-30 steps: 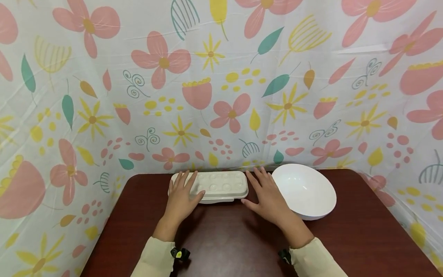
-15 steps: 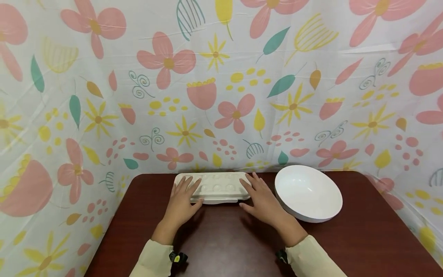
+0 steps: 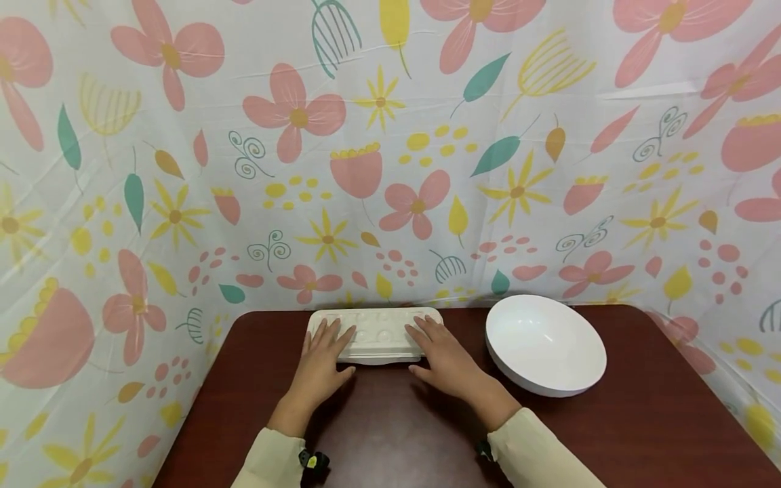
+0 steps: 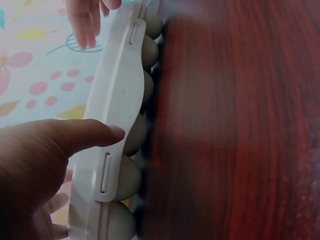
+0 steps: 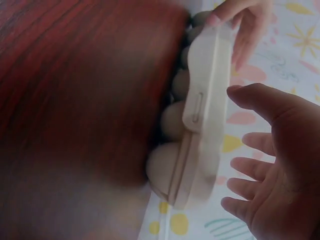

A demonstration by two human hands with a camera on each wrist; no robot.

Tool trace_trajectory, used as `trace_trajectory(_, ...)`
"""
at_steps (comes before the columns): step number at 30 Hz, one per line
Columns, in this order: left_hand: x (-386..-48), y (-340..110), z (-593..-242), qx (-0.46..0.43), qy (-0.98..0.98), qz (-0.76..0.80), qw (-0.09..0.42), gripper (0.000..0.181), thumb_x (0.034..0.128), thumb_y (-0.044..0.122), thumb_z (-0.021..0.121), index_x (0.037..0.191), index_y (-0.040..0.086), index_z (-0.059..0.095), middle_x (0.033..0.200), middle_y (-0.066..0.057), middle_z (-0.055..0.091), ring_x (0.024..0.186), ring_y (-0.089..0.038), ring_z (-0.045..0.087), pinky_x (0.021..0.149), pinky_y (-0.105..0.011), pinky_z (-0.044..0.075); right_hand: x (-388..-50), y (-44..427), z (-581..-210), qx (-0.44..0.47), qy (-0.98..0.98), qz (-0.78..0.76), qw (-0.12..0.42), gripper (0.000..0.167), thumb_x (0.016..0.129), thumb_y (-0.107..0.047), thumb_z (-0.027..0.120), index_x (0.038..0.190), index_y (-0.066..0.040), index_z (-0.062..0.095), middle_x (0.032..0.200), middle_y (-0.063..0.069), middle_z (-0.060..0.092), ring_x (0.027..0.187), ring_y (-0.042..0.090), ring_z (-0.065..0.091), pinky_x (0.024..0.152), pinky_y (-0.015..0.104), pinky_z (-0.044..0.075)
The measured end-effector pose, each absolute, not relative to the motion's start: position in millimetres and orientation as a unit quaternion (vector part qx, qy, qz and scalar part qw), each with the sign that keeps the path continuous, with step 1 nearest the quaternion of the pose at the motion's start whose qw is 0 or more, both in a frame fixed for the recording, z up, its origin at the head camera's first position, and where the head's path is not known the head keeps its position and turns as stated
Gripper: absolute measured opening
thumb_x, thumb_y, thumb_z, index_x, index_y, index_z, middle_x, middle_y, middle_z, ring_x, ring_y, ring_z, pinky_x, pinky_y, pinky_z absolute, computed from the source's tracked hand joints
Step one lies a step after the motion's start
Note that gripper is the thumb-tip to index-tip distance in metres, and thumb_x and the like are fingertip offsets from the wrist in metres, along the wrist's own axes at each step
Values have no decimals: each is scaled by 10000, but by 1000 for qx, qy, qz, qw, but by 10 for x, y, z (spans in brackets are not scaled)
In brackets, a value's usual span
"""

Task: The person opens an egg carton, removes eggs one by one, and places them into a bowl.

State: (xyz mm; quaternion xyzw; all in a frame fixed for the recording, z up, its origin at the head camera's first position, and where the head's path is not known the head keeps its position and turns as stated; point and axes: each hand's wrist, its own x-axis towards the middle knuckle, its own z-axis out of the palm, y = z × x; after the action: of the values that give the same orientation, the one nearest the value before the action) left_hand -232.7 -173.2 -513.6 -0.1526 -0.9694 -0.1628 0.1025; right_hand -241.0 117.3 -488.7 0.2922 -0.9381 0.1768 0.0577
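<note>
A closed, cream-coloured egg box lies at the table's back edge, and several pale eggs show below its lid in both wrist views. Over the box's left part is the left hand, fingers spread and relaxed; its thumb is by the front flap. The right hand is at the box's right part with straight, spread fingers. In the right wrist view, the right hand has its thumb near the lid. Whether the fingertips touch the lid cannot be told.
A white bowl stands to the right of the box, beside the right forearm. The dark red-brown table ends at the back against a flower-patterned curtain, which also hangs along the left and right sides.
The right hand has moved left, from the box's right end onto its right part. The left hand stays at the left part. The view has shifted slightly.
</note>
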Motion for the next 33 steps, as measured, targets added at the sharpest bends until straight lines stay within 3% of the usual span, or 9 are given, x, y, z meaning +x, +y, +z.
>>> trace_trajectory(6,-2335,-1728,-5178,-154,-970,-146,122,744,834,239,835,1503,233,509,1576,-149,423,1482,-423,334,1184,-671,216,-2418,1086,-4929,281,-942,177,40,757,899,-315,770,1529,-62,435,1596,188,380,1488,399,335,1188,548,317)
trace_trajectory(12,-2353,-1703,-5137,-154,-969,-137,139,711,795,137,860,1445,212,580,1522,-168,470,1432,-424,399,1155,-683,261,-2433,1036,-4954,278,-948,140,70,723,856,-242,813,1469,-14,505,1523,214,473,1421,400,430,1171,523,349)
trace_trajectory(20,-2356,-1648,-5161,-144,-968,-138,152,765,737,79,891,1431,205,596,1458,-182,499,1410,-402,418,1140,-701,267,-2473,990,-4988,279,-951,76,106,707,818,-189,839,1443,-40,545,1451,177,562,1340,373,525,1124,497,414)
trace_trajectory(27,-2393,-1610,-5209,-146,-966,-126,169,778,722,23,874,1429,192,597,1381,-179,522,1362,-416,441,1082,-736,313,-2465,915,-4998,270,-958,20,99,616,898,-89,726,1470,-29,508,1464,177,545,1331,391,528,1098,530,438)
trace_trajectory(33,-2424,-1557,-5192,-144,-963,-129,187,755,725,-106,766,1414,162,612,1264,-171,539,1286,-432,464,1025,-796,315,-2446,838,-4996,275,-949,-79,133,573,921,-18,688,1465,-50,512,1405,159,555,1272,369,572,1038,489,498)
